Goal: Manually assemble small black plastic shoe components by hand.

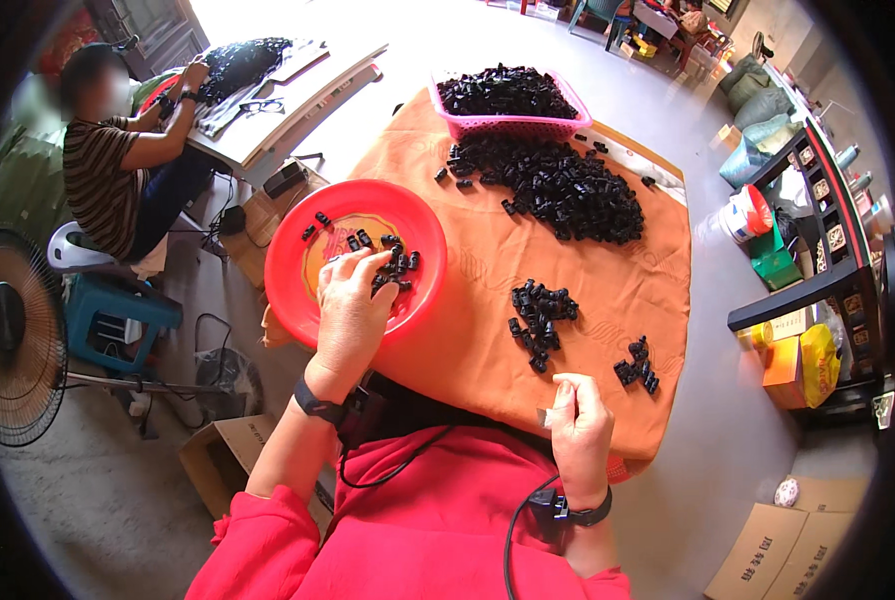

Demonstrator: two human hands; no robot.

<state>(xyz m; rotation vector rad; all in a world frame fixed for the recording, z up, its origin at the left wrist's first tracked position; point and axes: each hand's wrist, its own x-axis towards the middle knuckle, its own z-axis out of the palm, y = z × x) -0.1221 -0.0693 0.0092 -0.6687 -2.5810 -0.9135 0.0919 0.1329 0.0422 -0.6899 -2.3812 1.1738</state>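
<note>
left hand (pixel 352 305) in red plate (pixel 312 262), fingers curled on small black parts (pixel 395 268). right hand (pixel 579 425) on bench (pixel 487 320) edge, fingers pinched on small pale piece (pixel 545 417).

Bright daylight, heavy fisheye bend

Light pours in from the top, washing the floor (pixel 447 40) near white with glare; shadows under the surface (pixel 607 290) stay soft. The centre is sharp. Toward the rim straight edges curve, detail softens, and a black vignette closes the corners. A seated person's face is blurred.
</note>
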